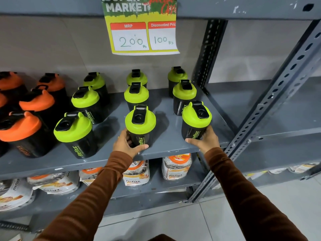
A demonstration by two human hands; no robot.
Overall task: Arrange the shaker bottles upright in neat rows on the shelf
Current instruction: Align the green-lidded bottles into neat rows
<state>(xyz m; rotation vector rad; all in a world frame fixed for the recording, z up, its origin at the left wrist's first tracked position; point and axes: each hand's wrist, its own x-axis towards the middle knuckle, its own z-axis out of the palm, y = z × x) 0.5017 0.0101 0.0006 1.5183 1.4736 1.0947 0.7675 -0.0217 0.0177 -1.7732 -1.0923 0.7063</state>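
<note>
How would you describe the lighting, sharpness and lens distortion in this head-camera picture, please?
Head view: even, soft lighting, faint shadows behind the green-lidded shakers; mild glare on the shelf; wide-angle bending of the uprights; price sign top cropped; both hands sharp, left hand, right hand.

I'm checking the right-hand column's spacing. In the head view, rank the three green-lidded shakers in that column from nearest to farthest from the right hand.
1. Front shaker, gripped by the right hand at the shelf's front edge.
2. Middle shaker, directly behind it.
3. Back shaker, by the rear wall.
</note>
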